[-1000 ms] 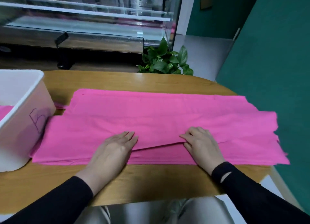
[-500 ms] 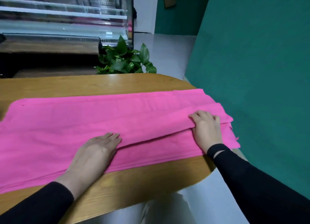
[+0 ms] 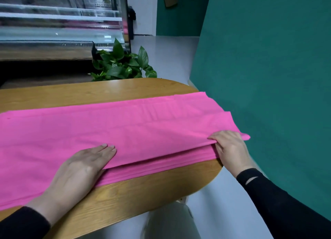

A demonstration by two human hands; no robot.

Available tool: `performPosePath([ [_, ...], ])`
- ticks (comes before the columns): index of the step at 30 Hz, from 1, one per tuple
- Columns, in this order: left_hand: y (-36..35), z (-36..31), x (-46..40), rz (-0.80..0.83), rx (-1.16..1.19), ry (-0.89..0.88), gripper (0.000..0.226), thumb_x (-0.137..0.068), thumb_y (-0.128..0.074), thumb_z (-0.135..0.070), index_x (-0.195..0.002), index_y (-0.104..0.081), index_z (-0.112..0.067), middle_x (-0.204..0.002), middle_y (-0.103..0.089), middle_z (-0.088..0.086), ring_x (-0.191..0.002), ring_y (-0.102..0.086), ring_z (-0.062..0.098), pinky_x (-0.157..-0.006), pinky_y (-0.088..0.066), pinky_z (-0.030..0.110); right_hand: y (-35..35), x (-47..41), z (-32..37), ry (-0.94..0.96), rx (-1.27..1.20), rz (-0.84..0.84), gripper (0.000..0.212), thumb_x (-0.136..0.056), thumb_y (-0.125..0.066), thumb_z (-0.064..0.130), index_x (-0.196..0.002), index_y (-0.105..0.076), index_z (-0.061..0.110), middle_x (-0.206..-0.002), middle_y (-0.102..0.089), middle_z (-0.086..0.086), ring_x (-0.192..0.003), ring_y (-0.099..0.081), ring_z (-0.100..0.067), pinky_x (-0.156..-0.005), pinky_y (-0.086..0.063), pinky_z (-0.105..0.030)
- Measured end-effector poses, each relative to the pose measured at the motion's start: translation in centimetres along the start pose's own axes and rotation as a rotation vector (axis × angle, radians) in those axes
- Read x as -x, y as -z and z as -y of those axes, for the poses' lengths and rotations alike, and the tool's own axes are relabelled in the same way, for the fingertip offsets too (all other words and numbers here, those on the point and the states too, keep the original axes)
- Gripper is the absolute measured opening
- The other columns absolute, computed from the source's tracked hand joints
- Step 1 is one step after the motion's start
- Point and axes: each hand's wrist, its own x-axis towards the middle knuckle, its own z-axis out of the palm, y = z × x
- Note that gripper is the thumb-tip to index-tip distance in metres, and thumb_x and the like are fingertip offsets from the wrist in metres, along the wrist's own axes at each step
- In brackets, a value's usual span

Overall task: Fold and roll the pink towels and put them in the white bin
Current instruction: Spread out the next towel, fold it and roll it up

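A long pink towel [image 3: 136, 127] lies folded lengthwise across the wooden table [image 3: 93, 93], its upper layer overlapping a lower one along the near edge. My left hand [image 3: 82, 169] lies flat on the towel's near edge, fingers straight. My right hand [image 3: 229, 149] is at the towel's right end near the table's rounded edge, its fingers on top of the upper layer and its thumb under the fold, pinching it. The white bin is out of view.
A green potted plant [image 3: 121, 65] stands behind the table's far edge. A glass display case [image 3: 60, 24] fills the back left. A teal wall [image 3: 268, 77] rises close on the right, beyond the table's rounded end. Grey floor shows below.
My right hand has slid rightwards along the fold to the towel's right end. The view has turned right, so the white bin has left the frame. My left hand stays pressed on the near edge.
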Motion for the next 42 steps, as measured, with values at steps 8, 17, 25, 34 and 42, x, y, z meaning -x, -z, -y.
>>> performPosePath([
  [8,-1.7,0.5,1.7,0.162,0.097,-0.037,0.071,-0.105,-0.005,-0.049,-0.138,-0.060,-0.017,-0.143,-0.055,0.001,-0.132,-0.053,0.023,-0.112,-0.031,0.031,1.2,1.1,0.6,-0.031,-0.005,0.209,0.032,-0.076,-0.079,-0.004,-0.105,-0.079,0.011,-0.103,-0.070,0.000,-0.100,-0.064,-0.028,-0.089,-0.048,-0.048],
  [17,-1.3,2.3,3.2,0.243,0.257,-0.026,0.064,-0.096,-0.023,-0.071,-0.141,-0.053,-0.037,-0.154,-0.034,-0.019,-0.145,-0.025,-0.003,-0.121,-0.014,0.021,2.5,0.5,3.0,0.031,-0.059,0.386,0.036,-0.086,-0.076,0.037,-0.120,-0.074,0.024,-0.125,-0.065,0.007,-0.120,-0.049,-0.011,-0.103,-0.038,-0.041],
  [25,-0.7,5.6,-2.7,0.102,0.197,0.307,0.060,-0.095,-0.060,-0.047,-0.146,-0.048,-0.019,-0.144,-0.056,0.006,-0.130,-0.054,0.026,-0.107,-0.042,0.040,-1.2,-0.8,7.3,0.053,-0.169,0.411,0.043,-0.102,-0.042,0.051,-0.112,-0.075,0.026,-0.118,-0.064,0.009,-0.112,-0.058,-0.016,-0.096,-0.044,-0.043],
  [34,-0.3,8.6,-7.2,0.482,0.175,0.417,0.057,-0.091,-0.061,-0.057,-0.130,-0.057,-0.016,-0.108,-0.065,0.004,-0.102,-0.061,0.026,-0.089,-0.047,0.037,-2.2,-0.4,12.2,-0.010,-0.223,0.512,0.056,-0.096,-0.036,0.065,-0.135,-0.061,0.033,-0.145,-0.049,0.015,-0.139,-0.038,-0.009,-0.121,-0.022,-0.041],
  [42,2.7,12.5,-7.4,0.576,0.368,0.282,0.043,-0.078,-0.083,-0.042,-0.073,-0.048,-0.016,-0.063,-0.045,-0.003,-0.056,-0.039,0.015,-0.053,-0.031,0.026,-2.7,-1.9,14.5,-0.180,-0.189,0.459,0.040,-0.097,-0.044,0.057,-0.121,-0.065,0.034,-0.126,-0.057,0.016,-0.126,-0.046,-0.010,-0.107,-0.033,-0.041],
])
